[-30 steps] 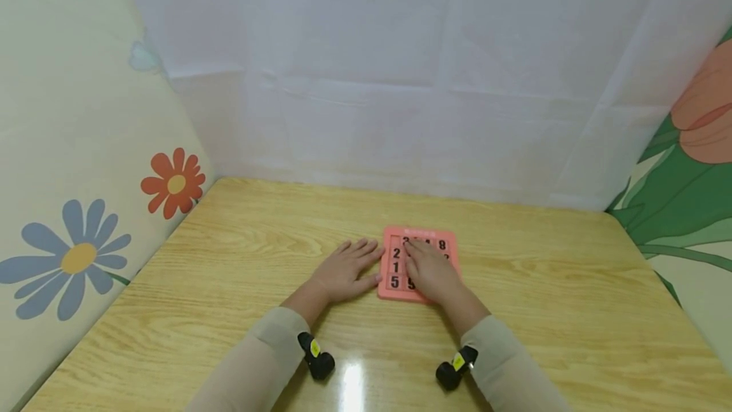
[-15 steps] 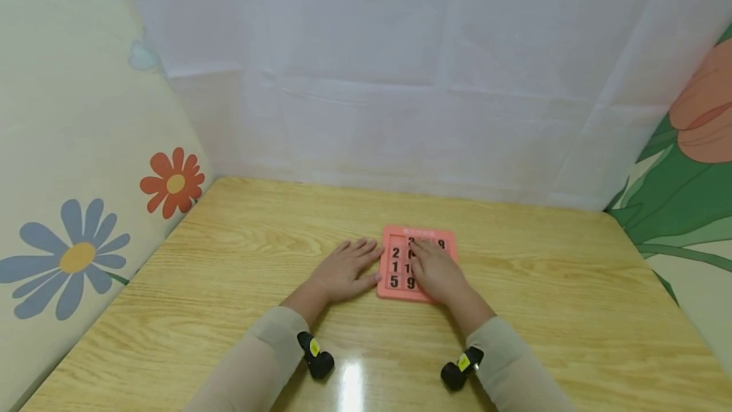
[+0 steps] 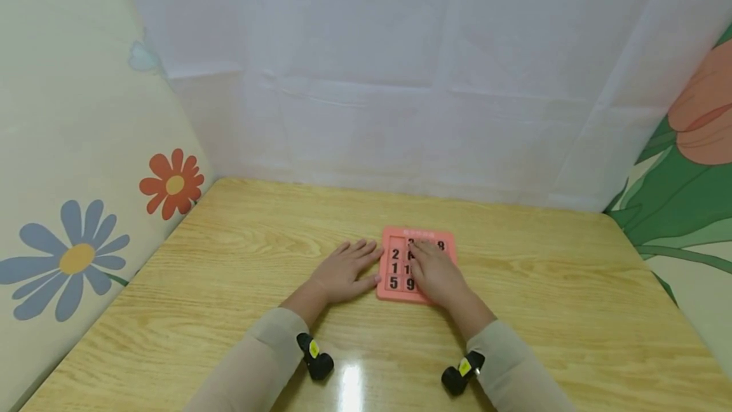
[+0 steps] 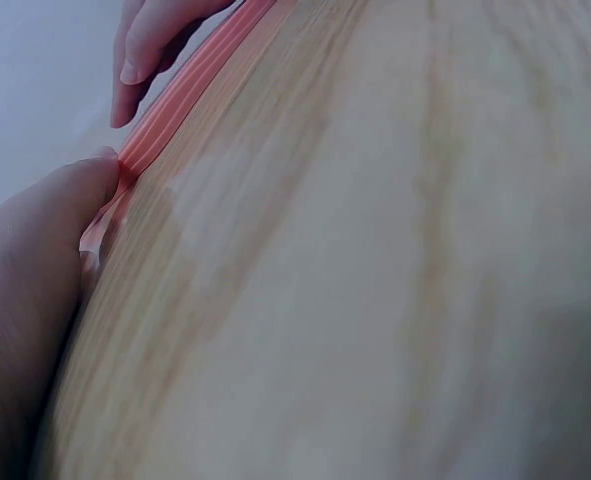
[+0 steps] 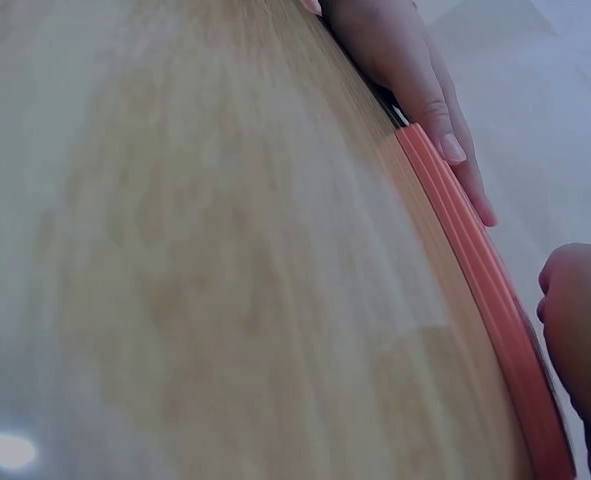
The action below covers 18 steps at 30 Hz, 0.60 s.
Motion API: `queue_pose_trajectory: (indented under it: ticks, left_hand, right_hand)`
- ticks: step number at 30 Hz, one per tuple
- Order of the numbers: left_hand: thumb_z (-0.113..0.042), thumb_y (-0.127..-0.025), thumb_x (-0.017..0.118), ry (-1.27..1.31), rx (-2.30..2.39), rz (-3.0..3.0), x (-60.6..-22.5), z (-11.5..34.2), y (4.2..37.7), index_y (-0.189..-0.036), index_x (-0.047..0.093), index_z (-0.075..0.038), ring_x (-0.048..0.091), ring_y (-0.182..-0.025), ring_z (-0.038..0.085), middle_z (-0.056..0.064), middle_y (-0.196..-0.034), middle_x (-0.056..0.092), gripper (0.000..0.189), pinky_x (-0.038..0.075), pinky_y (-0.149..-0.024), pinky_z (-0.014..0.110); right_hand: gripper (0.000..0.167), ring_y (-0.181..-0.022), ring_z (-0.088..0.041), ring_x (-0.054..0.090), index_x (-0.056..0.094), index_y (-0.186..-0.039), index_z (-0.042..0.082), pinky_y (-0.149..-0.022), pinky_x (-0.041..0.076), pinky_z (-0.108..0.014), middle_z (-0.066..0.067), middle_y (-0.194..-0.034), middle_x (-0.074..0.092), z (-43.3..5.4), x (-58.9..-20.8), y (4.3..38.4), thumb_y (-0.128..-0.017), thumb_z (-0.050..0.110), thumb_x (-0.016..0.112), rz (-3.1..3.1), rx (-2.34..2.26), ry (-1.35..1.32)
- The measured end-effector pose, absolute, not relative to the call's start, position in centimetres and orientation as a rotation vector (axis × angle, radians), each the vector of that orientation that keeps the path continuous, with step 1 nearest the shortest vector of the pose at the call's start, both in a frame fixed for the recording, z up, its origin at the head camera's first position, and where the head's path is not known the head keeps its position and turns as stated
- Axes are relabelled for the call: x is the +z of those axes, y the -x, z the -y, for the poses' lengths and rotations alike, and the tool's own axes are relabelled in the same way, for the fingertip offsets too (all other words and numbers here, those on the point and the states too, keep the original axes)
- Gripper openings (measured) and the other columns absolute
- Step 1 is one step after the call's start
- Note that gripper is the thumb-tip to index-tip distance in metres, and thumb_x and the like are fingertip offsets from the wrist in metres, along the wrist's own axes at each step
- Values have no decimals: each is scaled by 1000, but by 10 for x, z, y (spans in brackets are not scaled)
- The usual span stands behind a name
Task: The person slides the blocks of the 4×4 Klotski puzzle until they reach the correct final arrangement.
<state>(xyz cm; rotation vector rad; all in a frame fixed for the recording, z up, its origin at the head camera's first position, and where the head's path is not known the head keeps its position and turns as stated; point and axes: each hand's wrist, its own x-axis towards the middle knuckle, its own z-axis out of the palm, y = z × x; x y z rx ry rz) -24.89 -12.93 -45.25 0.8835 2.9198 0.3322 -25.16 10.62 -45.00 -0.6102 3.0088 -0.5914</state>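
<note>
A pink number slide puzzle [image 3: 419, 298] lies flat on the table, its square tiles printed with black numerals. The top left slot of its frame holds no tile. My left hand [image 3: 341, 272] rests palm down on the wood just left of it, fingers spread, thumb tip at the frame's left side. In the left wrist view that thumb [image 4: 85, 185] meets the pink rim [image 4: 190, 90]. Over the puzzle's right half lies my right hand [image 3: 440, 275], its fingertips on the upper tiles, covering several of them. Its bent knuckles [image 5: 580, 320] show beside the rim in the right wrist view.
The wood-grain table [image 3: 257, 227] reaches back to a white cloth backdrop [image 3: 366, 81]. Flower-printed panels [image 3: 80, 119] stand at the left and right sides. Black wrist cameras [image 3: 317, 361] are strapped over both sleeves.
The tile with the 3 has slid a little right into line with its column. My right hand has shifted slightly right with it, then stayed. My left hand has not moved.
</note>
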Motion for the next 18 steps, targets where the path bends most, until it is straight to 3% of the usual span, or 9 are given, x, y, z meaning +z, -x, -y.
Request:
queue_pose_trajectory:
  ticks: [18]
  left_hand:
    - [-51,-100,42,-891,344,-2931,-455,130,250,-154,33,-17,22,-151,28,6,-161,28,64,15,-125,49]
  right_hand:
    - [48,-148,-28,32,46,-147,6,-123,26,-44,-10,-156,40,-94,-451,231,-105,29,38,-2920,-592,820]
